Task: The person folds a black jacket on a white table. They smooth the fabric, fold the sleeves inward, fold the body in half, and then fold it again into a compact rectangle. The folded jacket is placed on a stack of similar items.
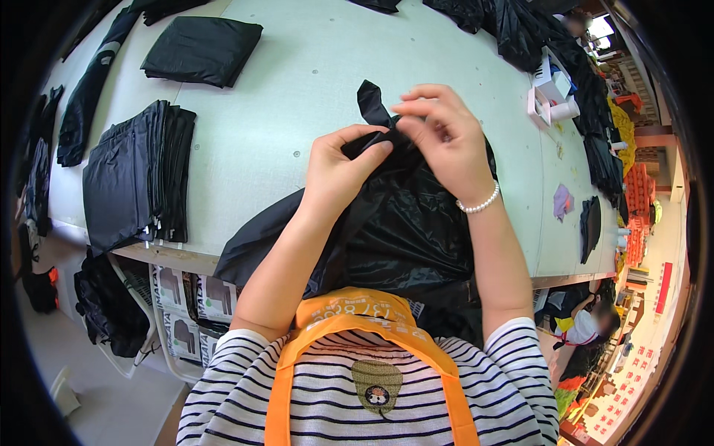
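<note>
A sheet of shiny black fabric (416, 223) is bunched in front of me, from the tabletop down to my apron. My left hand (338, 160) pinches a gathered edge of it between thumb and forefinger. Close to its right, my right hand (446, 130) has thumb and forefinger at the same edge, closed on the cloth, the other fingers loosely curled and slightly blurred. A short flap of the fabric (372, 102) sticks up beyond the fingertips. What lies under the fingers is hidden. A white bead bracelet (480, 199) circles my right wrist.
A stack of folded black pieces (137, 175) stands on the pale table (253, 141) at left, another folded pile (202, 50) behind it. Small boxes and a white roll (564, 110) sit at right, near a purple scrap (562, 201). Another person (595, 323) is at lower right.
</note>
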{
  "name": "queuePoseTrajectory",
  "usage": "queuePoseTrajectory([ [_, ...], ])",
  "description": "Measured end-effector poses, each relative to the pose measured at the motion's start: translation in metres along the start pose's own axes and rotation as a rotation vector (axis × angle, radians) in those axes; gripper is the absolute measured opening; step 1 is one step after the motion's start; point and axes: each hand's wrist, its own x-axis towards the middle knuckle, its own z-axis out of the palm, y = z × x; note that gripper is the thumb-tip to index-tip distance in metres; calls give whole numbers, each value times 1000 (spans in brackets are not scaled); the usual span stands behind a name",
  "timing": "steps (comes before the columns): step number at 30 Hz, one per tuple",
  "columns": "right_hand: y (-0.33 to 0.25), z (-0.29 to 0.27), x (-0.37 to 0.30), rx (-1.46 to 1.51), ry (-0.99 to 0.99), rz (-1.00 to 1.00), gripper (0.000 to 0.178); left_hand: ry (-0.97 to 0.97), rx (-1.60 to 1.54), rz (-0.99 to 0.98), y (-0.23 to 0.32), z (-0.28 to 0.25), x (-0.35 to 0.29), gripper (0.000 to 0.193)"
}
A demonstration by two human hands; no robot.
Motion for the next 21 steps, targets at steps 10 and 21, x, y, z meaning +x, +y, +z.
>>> queuePoseTrajectory([
  [10, 5, -29, 8, -251, -401, 51, 4, -16, 311, 96, -2, 9, 1, 16],
  [21, 2, -29, 0, -112, -507, 215, 13, -116, 404, 74, 5, 7, -1, 17],
])
